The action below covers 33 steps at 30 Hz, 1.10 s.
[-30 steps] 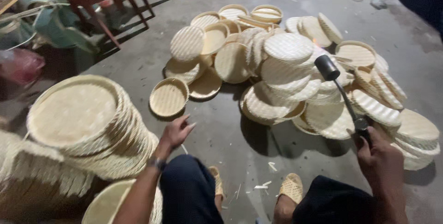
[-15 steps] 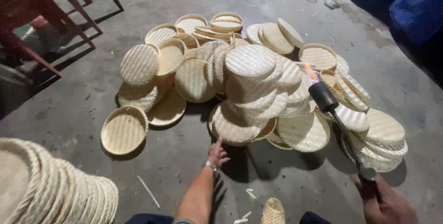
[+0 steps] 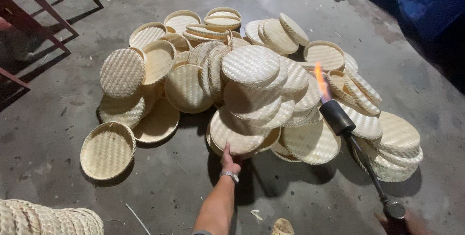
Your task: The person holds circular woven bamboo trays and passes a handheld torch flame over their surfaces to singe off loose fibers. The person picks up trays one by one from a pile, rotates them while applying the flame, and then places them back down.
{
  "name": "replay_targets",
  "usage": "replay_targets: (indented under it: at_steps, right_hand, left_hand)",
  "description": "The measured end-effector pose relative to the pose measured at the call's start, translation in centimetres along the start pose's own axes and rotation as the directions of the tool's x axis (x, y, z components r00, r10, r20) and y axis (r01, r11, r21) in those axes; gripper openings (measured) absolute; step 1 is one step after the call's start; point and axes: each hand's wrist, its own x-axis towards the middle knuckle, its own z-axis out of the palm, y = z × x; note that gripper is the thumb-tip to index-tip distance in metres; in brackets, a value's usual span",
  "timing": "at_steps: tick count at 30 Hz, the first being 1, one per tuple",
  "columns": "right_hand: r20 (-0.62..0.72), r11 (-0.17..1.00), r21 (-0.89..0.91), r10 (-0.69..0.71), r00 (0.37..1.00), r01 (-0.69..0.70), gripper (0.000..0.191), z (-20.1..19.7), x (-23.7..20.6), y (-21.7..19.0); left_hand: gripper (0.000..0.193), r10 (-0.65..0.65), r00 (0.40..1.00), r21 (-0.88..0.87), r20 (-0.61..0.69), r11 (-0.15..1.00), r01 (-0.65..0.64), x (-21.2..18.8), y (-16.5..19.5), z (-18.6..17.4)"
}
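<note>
In the lower middle of the frame the left hand (image 3: 231, 159) reaches forward and its fingers touch the near edge of a round woven bamboo tray (image 3: 236, 131), which lies at the front of a big heap of trays (image 3: 252, 77) spread over the centre of the concrete floor (image 3: 58, 114). The grip of this hand seems closed on the rim of that tray, thumb below and fingers on top, but how firmly it holds cannot be told. A wristwatch (image 3: 228, 175) is on the left wrist. At the lower right corner the right hand (image 3: 404, 223) is only partly in the frame; its grip is closed around the handle end of a long gas torch (image 3: 361, 155). The thin rod of the torch goes up and to the left to a dark nozzle (image 3: 336, 117), and an orange flame (image 3: 321, 82) burns from it, just beside the trays at the right of the heap. One single tray (image 3: 107, 150) lies open side up at the left, apart from the heap. In the lower left corner a stack of woven trays (image 3: 46, 219) is partly seen. Red metal chair legs (image 3: 34, 17) stand in the upper left, and a blue object (image 3: 431, 0) is in the upper right.
</note>
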Motion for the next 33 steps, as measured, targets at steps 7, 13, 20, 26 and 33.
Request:
replay_targets:
  at_steps: [7, 13, 20, 26, 33]
  right_hand:
    - [0.012, 1.0, 0.002, 0.004, 1.0, -0.004, 0.045, 0.1, 0.4, -0.5]
    - [0.022, 1.0, -0.001, 0.008, 1.0, -0.008, 0.046, 0.1, 0.6, -0.8]
    - [0.039, 1.0, 0.017, 0.0, 0.999, -0.001, 0.046, 0.3, 0.6, -0.7]
    - [0.04, 1.0, 0.023, -0.002, 0.999, 0.001, 0.047, 0.6, 0.4, -0.6]
    - [0.036, 0.999, 0.031, -0.025, 0.999, 0.024, 0.048, 0.4, 0.4, -1.4]
  left_hand:
    - [0.104, 0.114, 0.983, 0.218, -0.144, 0.972, -0.081, 1.1, 0.6, 0.5]
    - [0.106, 0.138, 0.982, 0.157, -0.126, 0.981, -0.118, 1.5, 0.6, 0.7]
    - [0.093, 0.179, 0.982, 0.221, 0.067, 0.957, -0.189, 1.8, 0.9, 0.9]
    - [0.087, 0.154, 0.981, 0.279, 0.119, 0.943, -0.182, 1.9, 1.3, 1.6]
    - [0.074, 0.345, 0.933, 0.27, 0.103, 0.893, -0.36, 1.6, 2.3, 2.0]
